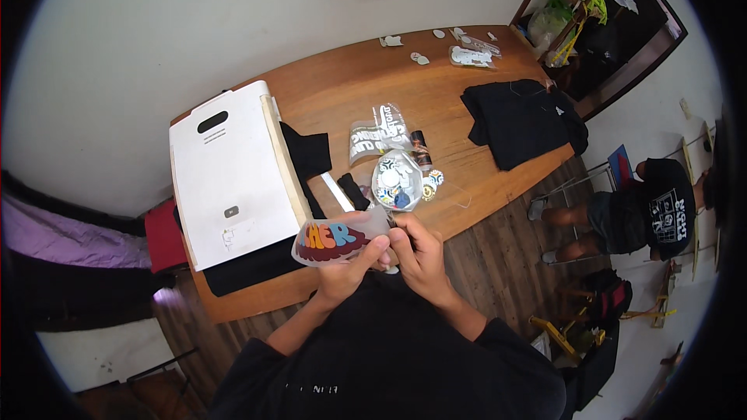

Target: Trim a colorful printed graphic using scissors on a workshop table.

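Over the near edge of a long wooden table (342,93), the person's two hands meet around a clear transfer sheet (331,239) printed with fat, colourful cartoon letters in orange, blue and red. The left hand (346,268) grips the sheet from below, thumb pressed on its lower right edge and fingers curled behind it. The right hand (416,249) is clenched close against the left, its fingertips pinching the sheet's right corner, where a thin film edge seems to lift; how far it has parted cannot be told. The sheet is held in the air, tilted, just in front of the person's chest and above the table's edge. Just beyond the hands lies a clear bag of round stickers (397,179), with a few loose round stickers (432,183) beside it, a small dark spray can (421,149) and another clear printed sheet (377,136). To the left rests a large white flat press board (229,171) lying over black fabric (307,152). A folded black garment (521,120) sits farther along the table on the right. Another person in a black printed shirt (665,206) sits on the floor at the far right.
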The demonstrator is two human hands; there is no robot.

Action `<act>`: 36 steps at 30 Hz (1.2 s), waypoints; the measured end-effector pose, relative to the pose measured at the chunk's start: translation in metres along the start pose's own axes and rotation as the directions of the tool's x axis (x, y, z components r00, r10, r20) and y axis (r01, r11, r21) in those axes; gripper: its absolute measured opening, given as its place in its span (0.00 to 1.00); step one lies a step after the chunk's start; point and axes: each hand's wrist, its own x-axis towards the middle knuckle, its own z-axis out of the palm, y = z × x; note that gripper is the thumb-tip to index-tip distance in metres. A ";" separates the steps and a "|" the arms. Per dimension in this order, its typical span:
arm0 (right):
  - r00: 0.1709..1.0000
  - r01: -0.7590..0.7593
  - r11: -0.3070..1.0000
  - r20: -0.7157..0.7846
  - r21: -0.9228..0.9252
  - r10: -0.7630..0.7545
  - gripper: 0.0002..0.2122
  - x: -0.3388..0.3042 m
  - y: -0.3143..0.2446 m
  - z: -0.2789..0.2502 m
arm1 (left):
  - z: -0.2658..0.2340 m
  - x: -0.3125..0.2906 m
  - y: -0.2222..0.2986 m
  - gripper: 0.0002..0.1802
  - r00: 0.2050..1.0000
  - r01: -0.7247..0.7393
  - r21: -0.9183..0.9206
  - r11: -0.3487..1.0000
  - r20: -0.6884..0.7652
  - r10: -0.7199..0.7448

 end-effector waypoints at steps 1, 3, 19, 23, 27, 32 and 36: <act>1.000 0.000 1.000 -0.001 -0.007 0.000 0.06 0.000 0.000 0.000 | -0.001 0.000 0.000 0.23 1.000 0.007 -0.006 1.000 0.005 -0.007; 1.000 -0.007 1.000 0.003 0.006 0.007 0.06 0.001 -0.001 0.000 | 0.000 0.000 -0.002 0.23 1.000 0.014 -0.016 1.000 0.000 -0.014; 0.999 -0.046 0.998 -0.022 0.047 0.047 0.06 0.005 -0.003 -0.001 | 0.000 -0.006 -0.009 0.23 0.998 0.067 -0.079 0.995 0.008 -0.067; 1.000 -0.030 0.999 -0.006 0.034 0.030 0.06 0.007 -0.004 -0.005 | -0.003 -0.006 -0.012 0.24 0.994 0.101 -0.020 0.995 0.033 -0.100; 0.999 -0.042 0.999 0.016 0.010 0.042 0.06 0.004 0.001 -0.009 | -0.005 0.001 -0.004 0.24 0.998 0.054 0.010 0.998 -0.013 -0.054; 0.995 -0.026 1.000 0.100 0.010 0.024 0.06 0.001 0.003 -0.005 | -0.009 0.001 -0.006 0.24 0.999 0.015 -0.030 0.999 -0.027 -0.016; 0.989 -0.122 0.958 -0.046 0.261 0.139 0.05 0.000 0.030 -0.009 | -0.009 0.003 -0.007 0.24 1.000 0.012 0.001 1.000 -0.012 -0.012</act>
